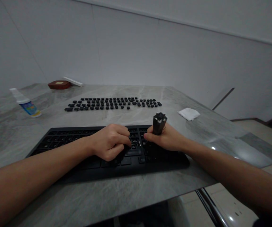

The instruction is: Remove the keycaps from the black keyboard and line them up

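Observation:
A black keyboard (117, 170) lies along the front of the table, many of its key positions bare of caps. Over its middle-right part, my left hand (113, 142) is closed with fingers curled down to the keys; whatever its fingertips pinch is hidden. My right hand (168, 137) wraps round the thick black handle of a keycap puller (159, 124), held upright over the keyboard's right side. Thin metal wire shows near the keys between the two hands. Behind the keyboard, loose black keycaps (111, 104) are laid out in rows on the tabletop.
A white spray bottle (28, 105) with a blue label stands at left. At the back left are a reddish-brown box (59, 84) and a white flat bar (72, 81). A folded white cloth or tissue (188, 113) lies at right. The grey marbled table (136, 195) meets a wall behind.

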Tool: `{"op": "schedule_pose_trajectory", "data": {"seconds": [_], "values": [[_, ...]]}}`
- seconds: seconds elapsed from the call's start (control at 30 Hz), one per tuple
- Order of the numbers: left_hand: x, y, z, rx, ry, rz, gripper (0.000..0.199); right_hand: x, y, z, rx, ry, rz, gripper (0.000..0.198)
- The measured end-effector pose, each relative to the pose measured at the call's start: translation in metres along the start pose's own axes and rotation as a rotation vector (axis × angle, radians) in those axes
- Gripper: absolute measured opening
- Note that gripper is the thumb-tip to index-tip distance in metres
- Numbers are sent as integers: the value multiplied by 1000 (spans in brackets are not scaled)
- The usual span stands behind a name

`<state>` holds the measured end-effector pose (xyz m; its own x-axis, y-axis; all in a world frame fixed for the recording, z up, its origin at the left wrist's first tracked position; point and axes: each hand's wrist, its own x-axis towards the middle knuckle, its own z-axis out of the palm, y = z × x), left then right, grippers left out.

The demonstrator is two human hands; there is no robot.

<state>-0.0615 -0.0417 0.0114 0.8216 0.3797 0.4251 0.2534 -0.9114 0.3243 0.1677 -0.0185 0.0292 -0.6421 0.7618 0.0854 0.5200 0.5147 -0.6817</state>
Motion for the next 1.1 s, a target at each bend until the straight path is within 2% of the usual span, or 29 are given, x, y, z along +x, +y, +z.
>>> {"op": "schedule_pose_trajectory", "data": {"seconds": [0.17, 0.37, 0.63, 0.77, 0.8, 0.87, 1.0, 1.1], "values": [[0, -1, 0, 68, 27, 52, 32, 3, 0, 6, 44, -24, 124, 30], [2, -2, 1, 115, 50, 97, 30, 5, -5, 10, 47, -6, 211, 29], [4, 1, 0, 128, 48, 107, 30, 7, -6, 10, 78, -28, 204, 26], [4, 1, 0, 124, 66, 118, 27, 6, -4, 10, 49, -10, 188, 30], [4, 1, 0, 121, 69, 117, 27, 6, -3, 10, 20, -2, 145, 32], [3, 0, 1, 119, 71, 114, 28, 5, 0, 7, -79, -5, -47, 34], [1, -1, 1, 118, 56, 118, 30, 4, 4, -2, -343, -24, -610, 36], [1, -1, 1, 122, 35, 125, 30, 4, 7, -7, -510, 39, -819, 38]]}}
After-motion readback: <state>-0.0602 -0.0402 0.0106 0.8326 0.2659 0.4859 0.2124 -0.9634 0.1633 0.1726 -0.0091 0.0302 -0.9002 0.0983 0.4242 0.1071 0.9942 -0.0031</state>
